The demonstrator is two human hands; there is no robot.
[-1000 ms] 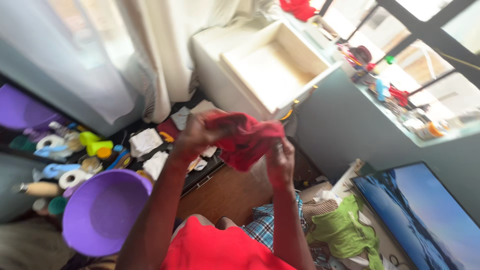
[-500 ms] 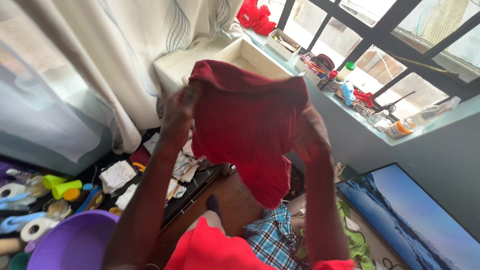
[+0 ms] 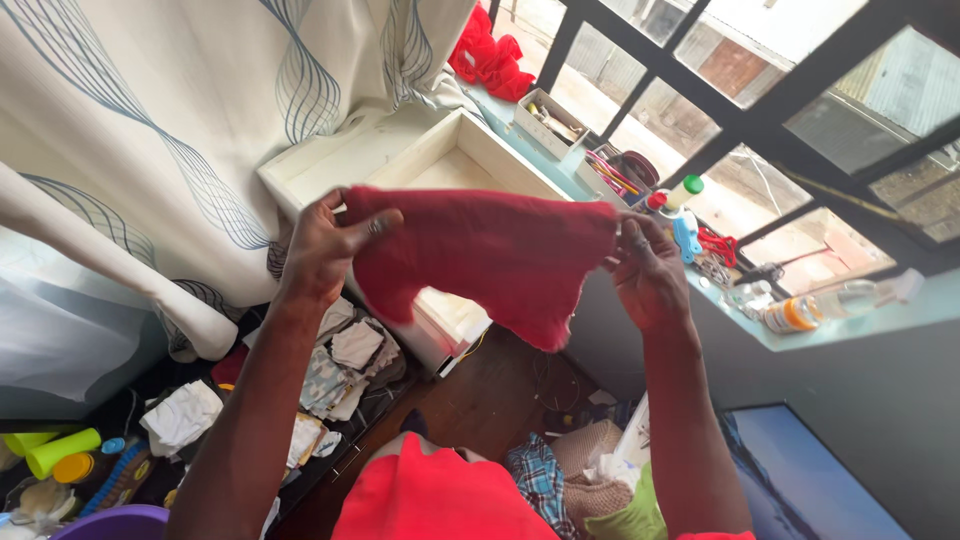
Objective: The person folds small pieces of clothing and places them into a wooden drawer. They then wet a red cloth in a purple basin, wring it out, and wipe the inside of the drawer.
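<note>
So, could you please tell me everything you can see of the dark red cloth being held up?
The dark red cloth looks soft and plain, like a knit fabric. It is stretched out flat and roughly level between both hands: the left hand pinches its left edge, the right hand grips its right corner. The lower edge sags unevenly, hanging lowest towards the right. It is held in the air in front of the white open box.

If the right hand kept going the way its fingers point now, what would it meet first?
The right hand, pinching the red cloth, points up toward the windowsill. The clutter there, likely the blue item and small bottles, looks first in line, though depth is unclear.
</note>
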